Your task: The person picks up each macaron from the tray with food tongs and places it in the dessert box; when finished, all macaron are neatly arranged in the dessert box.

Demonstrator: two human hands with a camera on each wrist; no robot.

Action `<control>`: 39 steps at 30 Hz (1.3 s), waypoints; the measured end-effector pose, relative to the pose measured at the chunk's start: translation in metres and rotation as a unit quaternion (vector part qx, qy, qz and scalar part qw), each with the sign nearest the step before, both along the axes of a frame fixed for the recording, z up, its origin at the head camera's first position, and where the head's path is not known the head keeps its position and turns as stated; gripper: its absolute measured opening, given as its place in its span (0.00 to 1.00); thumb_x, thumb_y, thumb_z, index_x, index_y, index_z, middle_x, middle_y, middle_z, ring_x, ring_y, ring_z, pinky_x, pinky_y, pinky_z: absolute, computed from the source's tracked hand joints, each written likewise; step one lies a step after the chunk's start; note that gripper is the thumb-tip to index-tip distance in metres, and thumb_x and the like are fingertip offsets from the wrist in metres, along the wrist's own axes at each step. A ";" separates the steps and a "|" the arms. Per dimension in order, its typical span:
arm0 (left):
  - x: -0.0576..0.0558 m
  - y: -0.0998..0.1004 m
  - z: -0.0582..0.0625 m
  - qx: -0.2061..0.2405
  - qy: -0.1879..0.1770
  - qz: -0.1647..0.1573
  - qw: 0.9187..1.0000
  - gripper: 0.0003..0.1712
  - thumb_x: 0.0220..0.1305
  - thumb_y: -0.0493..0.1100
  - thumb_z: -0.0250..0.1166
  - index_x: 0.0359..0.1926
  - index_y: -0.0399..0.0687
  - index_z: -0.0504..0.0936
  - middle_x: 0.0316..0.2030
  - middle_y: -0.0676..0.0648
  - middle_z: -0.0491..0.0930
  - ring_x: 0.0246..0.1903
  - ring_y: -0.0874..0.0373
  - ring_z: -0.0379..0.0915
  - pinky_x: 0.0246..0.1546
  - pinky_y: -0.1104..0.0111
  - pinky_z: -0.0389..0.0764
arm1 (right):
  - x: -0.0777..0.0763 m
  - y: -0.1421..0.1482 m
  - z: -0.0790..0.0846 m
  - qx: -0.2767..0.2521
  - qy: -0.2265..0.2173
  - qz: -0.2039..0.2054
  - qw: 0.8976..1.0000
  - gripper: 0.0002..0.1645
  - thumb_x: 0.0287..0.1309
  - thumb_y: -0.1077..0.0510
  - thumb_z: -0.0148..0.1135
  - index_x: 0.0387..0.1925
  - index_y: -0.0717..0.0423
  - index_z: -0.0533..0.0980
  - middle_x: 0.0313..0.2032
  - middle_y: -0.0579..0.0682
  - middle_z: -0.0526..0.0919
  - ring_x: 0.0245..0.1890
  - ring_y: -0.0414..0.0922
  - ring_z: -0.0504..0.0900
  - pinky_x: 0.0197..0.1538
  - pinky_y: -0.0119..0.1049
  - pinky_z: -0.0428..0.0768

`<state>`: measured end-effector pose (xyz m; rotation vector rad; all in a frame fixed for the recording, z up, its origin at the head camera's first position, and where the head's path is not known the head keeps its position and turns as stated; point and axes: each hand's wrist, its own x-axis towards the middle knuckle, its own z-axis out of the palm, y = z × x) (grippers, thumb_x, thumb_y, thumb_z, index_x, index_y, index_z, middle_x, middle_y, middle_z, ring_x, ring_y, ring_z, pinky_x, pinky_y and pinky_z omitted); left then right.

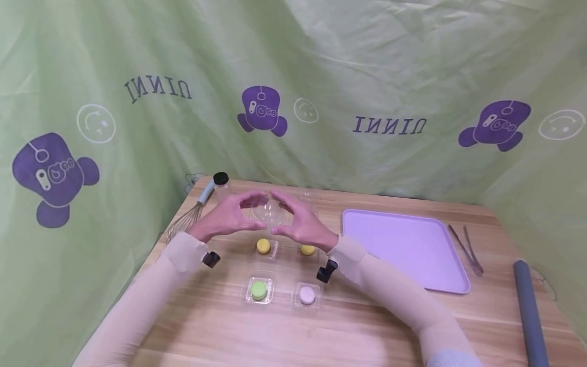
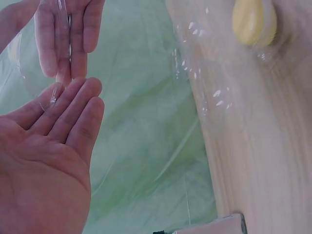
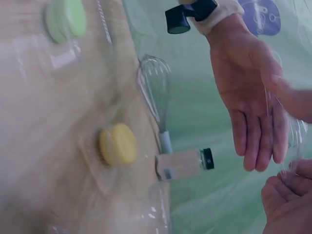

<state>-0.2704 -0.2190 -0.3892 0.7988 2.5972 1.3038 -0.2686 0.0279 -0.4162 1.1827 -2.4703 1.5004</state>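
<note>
Both hands work together on one clear plastic piece (image 1: 271,213), held up between them over the far part of the worktop (image 1: 257,336). The left hand (image 1: 233,213) curves its fingers over and its thumb under one side of the piece, and the right hand (image 1: 303,220) mirrors it on the other, so each appears to be gripping an edge. The piece is so transparent that its full shape, whether dome, lid or bowl, cannot be told. On the nearer side of the hands two yellow macarons (image 1: 263,246) sit apart in clear packaging, and nearer the person a green macaron (image 1: 259,290) and a pale pink macaron (image 1: 307,295) each rest in a small clear holder. The step in hand seems to be handling or turning this piece, with the macarons themselves untouched. The next move probably calls for both hands to travel together, the thin edge pinched lightly so it does not flex or slip, and for care that fingertips and wrist cameras pass above the yellow macarons.
</note>
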 end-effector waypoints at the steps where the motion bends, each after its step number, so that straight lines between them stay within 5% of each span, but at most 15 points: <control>1: 0.002 0.000 -0.001 -0.003 -0.003 0.000 1.000 0.52 0.46 0.56 0.82 0.71 0.49 0.70 0.66 0.46 0.77 0.67 0.48 0.72 0.72 0.50 0.72 | 0.002 0.000 -0.002 0.003 0.003 -0.005 1.000 0.55 0.51 0.58 0.78 0.77 0.57 0.58 0.76 0.56 0.64 0.75 0.53 0.67 0.77 0.44 0.68; 9: 0.010 -0.002 -0.016 -0.048 -0.005 -0.003 0.999 0.54 0.46 0.54 0.82 0.73 0.49 0.68 0.70 0.47 0.73 0.70 0.47 0.69 0.74 0.50 0.69 | 0.013 -0.003 -0.019 0.025 -0.016 -0.046 0.999 0.50 0.49 0.57 0.79 0.73 0.56 0.65 0.70 0.55 0.73 0.70 0.51 0.74 0.75 0.43 0.72; 14: 0.013 -0.006 -0.027 -0.064 -0.006 -0.006 0.998 0.50 0.48 0.50 0.82 0.71 0.46 0.70 0.69 0.44 0.74 0.70 0.44 0.70 0.73 0.48 0.70 | 0.019 -0.005 -0.028 0.081 -0.029 -0.060 0.994 0.49 0.52 0.55 0.77 0.73 0.55 0.65 0.72 0.54 0.72 0.70 0.54 0.73 0.74 0.52 0.71; 22: 0.017 -0.009 -0.045 -0.095 -0.013 -0.025 0.995 0.49 0.48 0.48 0.81 0.70 0.44 0.71 0.69 0.42 0.74 0.71 0.41 0.68 0.74 0.45 0.67 | 0.021 -0.009 -0.035 0.212 0.012 -0.045 0.976 0.47 0.55 0.49 0.74 0.73 0.56 0.65 0.72 0.54 0.72 0.73 0.54 0.70 0.77 0.50 0.68; 35: 0.013 -0.010 -0.070 -0.108 -0.046 -0.006 0.993 0.51 0.44 0.50 0.82 0.70 0.44 0.72 0.70 0.40 0.73 0.72 0.41 0.66 0.76 0.44 0.63 | 0.017 -0.017 -0.043 0.281 0.029 -0.020 0.959 0.46 0.54 0.50 0.75 0.70 0.62 0.68 0.62 0.57 0.81 0.55 0.48 0.84 0.69 0.44 0.79; 39: 0.014 -0.010 -0.071 -0.122 -0.044 -0.005 0.992 0.51 0.45 0.48 0.82 0.70 0.44 0.71 0.70 0.40 0.73 0.72 0.40 0.66 0.76 0.44 0.64 | 0.017 -0.020 -0.042 0.298 0.031 -0.020 0.954 0.46 0.54 0.50 0.75 0.70 0.62 0.67 0.65 0.58 0.79 0.63 0.52 0.80 0.72 0.45 0.76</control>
